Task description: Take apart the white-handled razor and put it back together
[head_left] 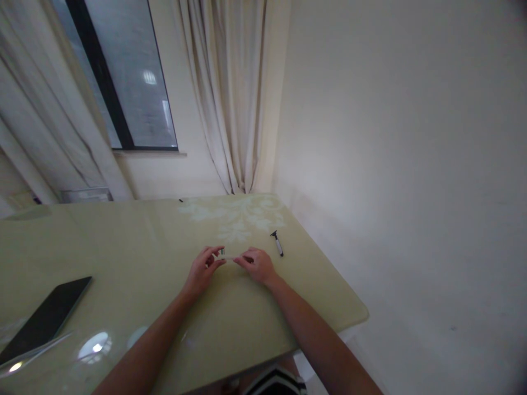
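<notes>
Near the middle of the table, my left hand [205, 267] is closed, its thumb and index finger curled around a small green-and-white piece [223, 251]. Between both hands runs a thin pale stick [229, 258], pinched at its right by the fingertips of my right hand [257, 264]. The piece and the stick meet at my left fingertips; whether they are one object I cannot tell, as both are tiny and partly covered. A razor [279, 245] with a dark head and grey handle lies just beyond my right hand, apart from it.
The pale glossy table [123, 247] has a white leaf pattern near its far corner. A dark flat slab [49, 312] rests at the left, by a clear shiny sheet. A small black bit [180, 200] sits at the far edge. The wall [391, 164] rises on the right.
</notes>
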A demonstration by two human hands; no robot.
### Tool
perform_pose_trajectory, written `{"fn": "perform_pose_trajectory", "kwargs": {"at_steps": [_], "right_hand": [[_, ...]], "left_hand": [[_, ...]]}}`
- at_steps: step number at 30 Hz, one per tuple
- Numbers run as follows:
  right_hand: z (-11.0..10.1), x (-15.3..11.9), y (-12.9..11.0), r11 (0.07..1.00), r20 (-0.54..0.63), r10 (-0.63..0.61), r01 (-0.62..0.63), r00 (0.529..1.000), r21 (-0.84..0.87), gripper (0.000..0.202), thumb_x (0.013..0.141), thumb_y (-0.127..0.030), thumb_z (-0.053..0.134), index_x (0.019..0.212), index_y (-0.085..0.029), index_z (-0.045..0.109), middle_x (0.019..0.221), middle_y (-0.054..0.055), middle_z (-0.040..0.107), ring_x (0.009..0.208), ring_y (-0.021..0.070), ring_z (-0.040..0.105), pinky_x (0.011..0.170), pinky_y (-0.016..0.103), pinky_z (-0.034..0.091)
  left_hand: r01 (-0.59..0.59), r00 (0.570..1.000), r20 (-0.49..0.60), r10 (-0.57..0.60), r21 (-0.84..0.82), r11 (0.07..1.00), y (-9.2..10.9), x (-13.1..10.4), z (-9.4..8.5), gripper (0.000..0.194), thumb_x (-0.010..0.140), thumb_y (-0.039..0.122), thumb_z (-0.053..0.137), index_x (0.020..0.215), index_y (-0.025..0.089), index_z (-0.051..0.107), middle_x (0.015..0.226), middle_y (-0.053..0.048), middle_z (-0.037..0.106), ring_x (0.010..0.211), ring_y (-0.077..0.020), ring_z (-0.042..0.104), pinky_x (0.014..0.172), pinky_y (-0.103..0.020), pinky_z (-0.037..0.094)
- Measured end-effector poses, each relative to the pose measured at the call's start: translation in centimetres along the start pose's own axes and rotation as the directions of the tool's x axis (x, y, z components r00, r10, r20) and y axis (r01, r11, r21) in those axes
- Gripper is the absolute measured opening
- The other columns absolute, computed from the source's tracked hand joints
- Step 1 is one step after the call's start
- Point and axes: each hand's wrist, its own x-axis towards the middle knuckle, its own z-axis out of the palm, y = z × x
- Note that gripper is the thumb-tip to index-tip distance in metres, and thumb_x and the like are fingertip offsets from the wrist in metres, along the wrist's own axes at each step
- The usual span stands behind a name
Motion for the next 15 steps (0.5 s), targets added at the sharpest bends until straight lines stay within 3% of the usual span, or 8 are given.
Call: {"fn": "perform_pose_trajectory", "kwargs": {"at_steps": [3,7,12,15], "right_hand": [[0.05,0.00,0.09,0.994,-0.069,0.085,-0.089,0.994,-0.058,0.058,0.101,-0.062,0.050,0.068,-0.017,0.067,0.069,0.001,0.057,0.065,0.0120,0.048,0.060,0.026,0.026],[0.03,-0.06,0.05,1.000,-0.012,0.006,-0.007,1.000,-0.020,0.056,0.099,-0.062,0.053,0.069,-0.018,0.068,0.070,0.000,0.058,0.065,0.0113,0.049,0.061,0.025,0.027],[-0.07,-0.02,0.05,0.995,-0.069,0.086,-0.089,0.994,-0.054,0.063,0.101,-0.065,0.046,0.064,-0.017,0.064,0.068,0.001,0.055,0.063,0.0125,0.046,0.059,0.027,0.024],[-0.04,0.00,0.16,1.000,-0.005,0.016,-0.016,1.000,-0.022,0.061,0.100,-0.066,0.047,0.068,-0.018,0.067,0.069,0.000,0.056,0.064,0.0121,0.047,0.060,0.026,0.026]], "left_hand": [[0.022,1.000,-0.008,-0.022,-0.008,1.000,-0.05,-0.01,0.05,0.035,0.080,0.036,0.072,0.113,0.024,0.073,0.089,0.000,0.060,0.062,-0.0117,0.051,0.059,-0.025,0.045],[0.032,0.999,-0.010,-0.032,-0.024,0.999,-0.02,-0.02,0.07,0.036,0.080,0.037,0.072,0.113,0.023,0.074,0.090,0.000,0.060,0.063,-0.0125,0.051,0.061,-0.027,0.046],[0.048,0.999,-0.012,-0.048,-0.018,0.999,0.18,0.02,0.03,0.036,0.080,0.040,0.072,0.112,0.024,0.074,0.089,-0.001,0.061,0.063,-0.0130,0.051,0.058,-0.026,0.045],[0.048,0.999,-0.011,-0.048,-0.007,0.999,0.20,0.03,0.01,0.036,0.080,0.039,0.072,0.112,0.025,0.074,0.090,-0.001,0.061,0.063,-0.0127,0.052,0.059,-0.025,0.046]]}}
